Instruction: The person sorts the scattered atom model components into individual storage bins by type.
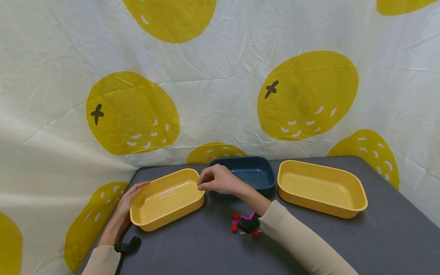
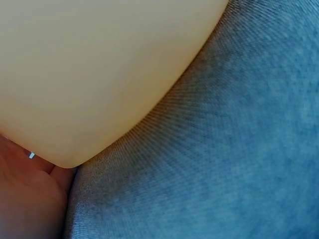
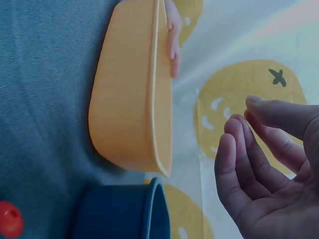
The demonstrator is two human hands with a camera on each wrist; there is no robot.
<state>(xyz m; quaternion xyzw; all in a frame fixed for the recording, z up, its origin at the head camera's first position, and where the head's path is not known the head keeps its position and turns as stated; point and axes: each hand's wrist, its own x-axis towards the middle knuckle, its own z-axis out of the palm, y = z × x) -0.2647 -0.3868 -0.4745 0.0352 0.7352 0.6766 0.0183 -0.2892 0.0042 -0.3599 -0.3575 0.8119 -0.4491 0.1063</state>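
Observation:
My left hand [image 1: 127, 204] rests along the left end of a yellow tray [image 1: 192, 208], its fingers nearly straight beside the rim. In the left wrist view the palm [image 2: 30, 189] lies against the tray's outer wall. Several thin pale sticks [image 1: 169, 194] lie on the tray's floor. Over the tray's right rim hovers my right hand [image 1: 220, 180], fingers loosely bent. In the right wrist view its thumb [image 3: 279, 114] and index fingertip come close together, and nothing shows between them.
A dark blue tray [image 1: 252, 170] stands behind my right hand, and another yellow tray [image 1: 321, 208] to its right. Red balls [image 1: 256, 234] with pink and pale pieces lie below my right forearm, partly hidden by the wrist camera. A patterned cloth hangs behind the grey table [image 1: 206, 252].

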